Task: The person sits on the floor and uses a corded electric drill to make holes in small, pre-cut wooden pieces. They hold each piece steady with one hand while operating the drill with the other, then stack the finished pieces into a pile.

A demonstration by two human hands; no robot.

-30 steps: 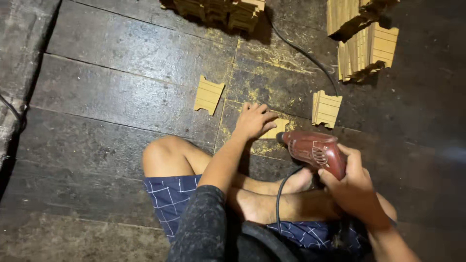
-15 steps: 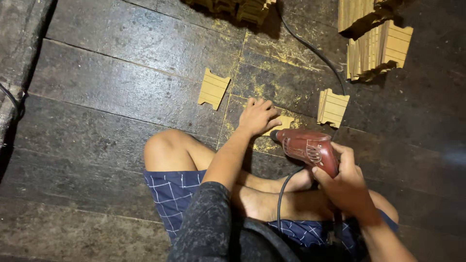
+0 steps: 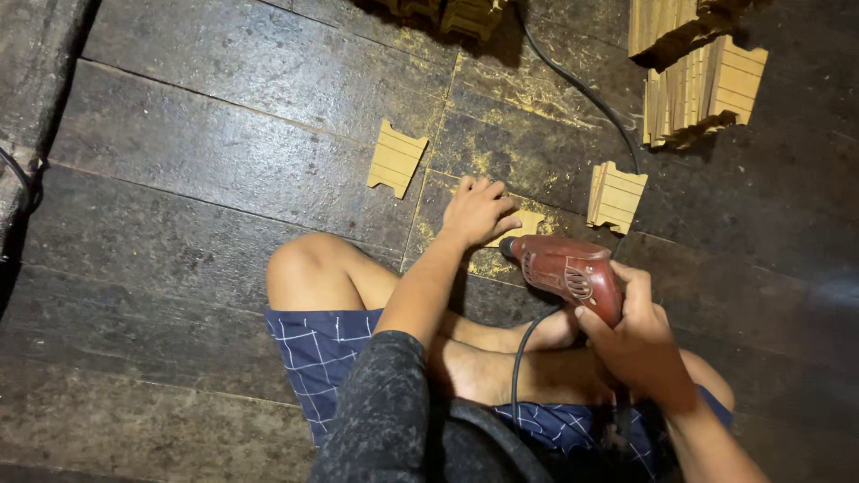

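Observation:
I sit cross-legged on a dark plank floor. My left hand (image 3: 478, 212) presses flat on a small notched wooden piece (image 3: 524, 222), which it mostly covers. My right hand (image 3: 637, 340) grips the handle of a red electric drill (image 3: 565, 271). The drill's nose points at the wooden piece, right beside my left fingers. Its black cord (image 3: 517, 367) loops down over my legs.
A loose notched wooden piece (image 3: 395, 158) lies left of my hand and a small stack (image 3: 616, 197) to the right. Larger stacks of the same pieces stand at the top right (image 3: 702, 85) and top centre (image 3: 447, 13). Yellow sawdust and a black cable (image 3: 573, 85) lie on the planks.
The view has shifted slightly, so everything sits a little lower and to the right. My hands and the drill hold the same pose on the wooden piece.

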